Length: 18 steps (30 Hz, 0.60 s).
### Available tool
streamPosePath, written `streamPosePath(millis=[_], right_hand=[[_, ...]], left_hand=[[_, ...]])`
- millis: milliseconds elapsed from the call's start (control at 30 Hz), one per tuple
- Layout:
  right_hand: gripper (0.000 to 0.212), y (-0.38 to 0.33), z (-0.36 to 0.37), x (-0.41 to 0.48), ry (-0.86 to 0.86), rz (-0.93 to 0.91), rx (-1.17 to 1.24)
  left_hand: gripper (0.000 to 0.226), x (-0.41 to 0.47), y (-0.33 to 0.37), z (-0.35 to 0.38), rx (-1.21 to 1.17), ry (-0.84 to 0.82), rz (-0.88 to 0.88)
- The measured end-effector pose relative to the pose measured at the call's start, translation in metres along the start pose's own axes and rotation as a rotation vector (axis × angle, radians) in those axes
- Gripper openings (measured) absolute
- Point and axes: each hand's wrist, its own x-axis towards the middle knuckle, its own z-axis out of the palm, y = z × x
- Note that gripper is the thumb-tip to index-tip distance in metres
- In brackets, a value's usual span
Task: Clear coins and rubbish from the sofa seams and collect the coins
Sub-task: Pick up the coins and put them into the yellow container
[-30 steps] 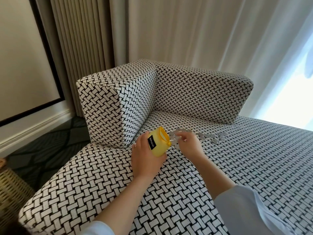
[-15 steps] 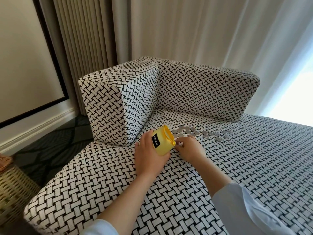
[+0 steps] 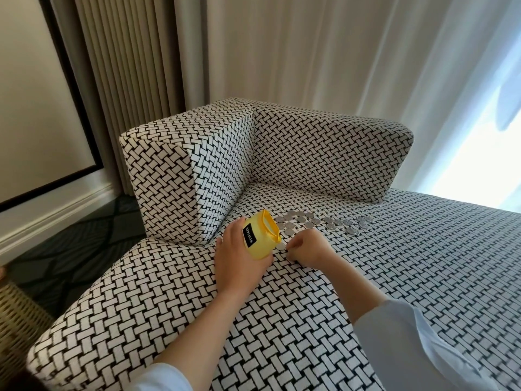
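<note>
Seat (image 3: 394, 277) open front & rt of coins (image 3: 324, 221); armrest (image 3: 174, 187) on left, backrest (image 3: 324, 159) behind box in the corner.

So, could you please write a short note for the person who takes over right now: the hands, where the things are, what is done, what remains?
Left hand: grips the yellow container, tilted, with its mouth toward the coins.
Right hand: fingers curled, pinches one coin on the sofa seat, just by the container's mouth.
Loose coins: spread on the seat beyond the container, near the backrest.
Done: coins are out of the seams; what is inside the container is not visible.
Left: put this coin in, then the loose coins. No rubbish is in view.
</note>
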Motion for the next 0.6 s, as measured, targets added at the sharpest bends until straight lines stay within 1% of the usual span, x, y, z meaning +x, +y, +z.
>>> streamPosePath(millis=[33,133,167,200,267,300,333,400,433,467,533,600], right_hand=[[0.008,-0.001,-0.002,-0.001,0.042,-0.009,0.064],[0.006,-0.011,-0.009,-0.004,0.252,-0.060,0.369],[0.007,-0.017,-0.011,-0.005,0.269,-0.088,0.450],[0.007,-0.023,-0.013,-0.005,0.252,-0.118,0.504],[0.007,-0.035,-0.012,-0.005,0.195,-0.174,0.526],[0.005,-0.038,-0.010,-0.005,0.194,-0.191,0.526],[0.002,-0.039,-0.007,-0.003,0.219,-0.191,0.549],[0.008,-0.034,-0.002,0.002,0.326,-0.126,0.601],[0.014,-0.028,0.000,0.005,0.366,-0.080,0.561],[0.019,-0.021,0.002,0.007,0.374,-0.048,0.456],[0.028,-0.005,0.010,0.010,0.298,-0.050,0.172],[0.034,0.006,0.019,0.011,0.190,-0.072,0.022]], left_hand=[[0.092,0.000,0.000,0.000,-0.001,-0.001,0.002],[0.091,0.001,-0.001,0.001,0.016,-0.013,0.024],[0.090,0.001,-0.001,0.001,0.025,-0.019,0.026],[0.090,0.001,-0.001,0.001,0.031,-0.029,0.024],[0.089,0.001,0.000,0.001,0.029,-0.052,0.018],[0.088,0.001,0.000,0.002,0.025,-0.059,0.019],[0.088,0.001,0.000,0.002,0.018,-0.061,0.020],[0.087,0.000,-0.001,0.002,-0.011,-0.045,0.013],[0.088,0.000,-0.001,0.002,-0.031,-0.034,0.000],[0.089,0.000,-0.002,0.002,-0.049,-0.029,-0.014],[0.090,0.001,-0.002,0.003,-0.058,-0.034,-0.025],[0.090,0.001,-0.002,0.003,-0.048,-0.045,-0.014]])
